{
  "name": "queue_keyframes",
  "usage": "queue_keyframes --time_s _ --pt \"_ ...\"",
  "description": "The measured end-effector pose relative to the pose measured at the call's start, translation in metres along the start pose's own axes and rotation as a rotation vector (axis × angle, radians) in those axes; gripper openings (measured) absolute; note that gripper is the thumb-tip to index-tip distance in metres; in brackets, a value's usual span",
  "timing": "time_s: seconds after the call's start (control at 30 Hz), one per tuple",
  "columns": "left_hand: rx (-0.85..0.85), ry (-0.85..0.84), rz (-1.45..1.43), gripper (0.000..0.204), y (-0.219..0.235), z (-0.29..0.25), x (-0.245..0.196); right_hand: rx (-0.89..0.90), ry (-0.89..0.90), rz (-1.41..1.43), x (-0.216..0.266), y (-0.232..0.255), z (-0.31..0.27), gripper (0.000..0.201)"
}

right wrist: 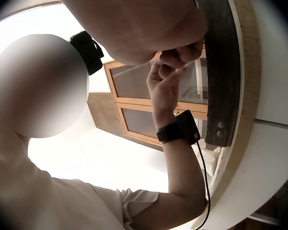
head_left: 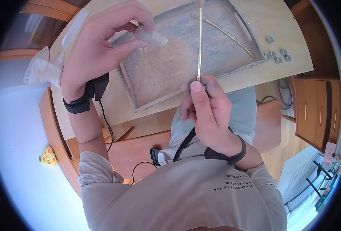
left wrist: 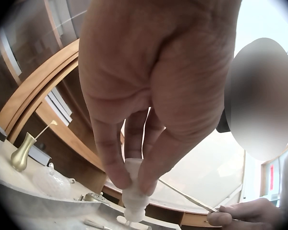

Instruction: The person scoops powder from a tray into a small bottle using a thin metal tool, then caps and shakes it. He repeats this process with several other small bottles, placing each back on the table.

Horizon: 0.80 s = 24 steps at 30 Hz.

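My left hand [head_left: 105,42] is raised over the left part of a shallow wooden tray [head_left: 134,98]. Between thumb and fingertips it pinches a small whitish bottle-shaped piece [head_left: 155,37]. In the left wrist view this piece [left wrist: 134,194] hangs downward, with a ridged, narrowing lower end. Near the tray's front edge, my right hand [head_left: 213,111] grips a slender gold-handled brush [head_left: 199,46] by its lower end, thumb on top. The brush points away from me across the tray. Pale brown powder [head_left: 170,57] covers much of the tray's floor.
A second thin brush [head_left: 232,37] lies in the tray. Several small round metal pieces [head_left: 273,54] sit on the table right of it. White tissue [head_left: 47,67] lies at the table's left edge. In the left wrist view, a brass-coloured vase [left wrist: 23,153] stands beyond the tray.
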State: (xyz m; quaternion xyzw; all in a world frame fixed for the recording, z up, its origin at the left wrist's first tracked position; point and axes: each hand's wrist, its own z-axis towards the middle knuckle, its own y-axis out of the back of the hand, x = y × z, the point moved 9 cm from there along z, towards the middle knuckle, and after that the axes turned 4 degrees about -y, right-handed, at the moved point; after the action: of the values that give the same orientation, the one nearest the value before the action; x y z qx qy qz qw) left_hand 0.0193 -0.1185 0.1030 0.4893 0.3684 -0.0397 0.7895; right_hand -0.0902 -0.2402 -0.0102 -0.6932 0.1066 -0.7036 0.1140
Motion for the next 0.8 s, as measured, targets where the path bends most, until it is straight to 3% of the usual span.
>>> queue_keyframes --time_s 0.1,0.2,0.3,0.4,0.5,0.6,0.7,0.8 --pt "0.024 -0.033 0.009 0.027 0.000 0.001 -0.001 -0.008 0.002 -0.084 -0.005 -0.004 -0.002 0.014" --pt "0.043 -0.028 0.025 0.026 0.000 0.000 -0.001 0.143 -0.035 -0.262 -0.015 -0.014 -0.001 0.015" --pt "0.028 -0.014 0.000 0.026 -0.001 -0.001 0.001 -0.014 0.030 -0.134 -0.001 -0.002 -0.003 0.014" --pt "0.030 0.002 -0.014 0.026 -0.001 0.000 0.002 0.191 0.011 -0.398 -0.010 -0.015 0.000 0.013" --pt "0.024 0.027 -0.020 0.026 -0.001 -0.001 0.005 -0.036 0.033 -0.181 0.004 -0.002 0.000 0.012" --pt "0.029 0.023 -0.023 0.025 -0.001 0.000 0.004 0.196 -0.005 -0.393 -0.009 -0.016 0.001 0.012" --pt "0.030 0.023 -0.030 0.026 -0.002 0.000 0.006 -0.020 -0.024 -0.187 0.002 -0.001 0.003 0.012" --pt "0.028 0.030 -0.030 0.026 -0.002 0.000 0.006 0.195 -0.001 -0.401 -0.011 -0.015 0.003 0.013"
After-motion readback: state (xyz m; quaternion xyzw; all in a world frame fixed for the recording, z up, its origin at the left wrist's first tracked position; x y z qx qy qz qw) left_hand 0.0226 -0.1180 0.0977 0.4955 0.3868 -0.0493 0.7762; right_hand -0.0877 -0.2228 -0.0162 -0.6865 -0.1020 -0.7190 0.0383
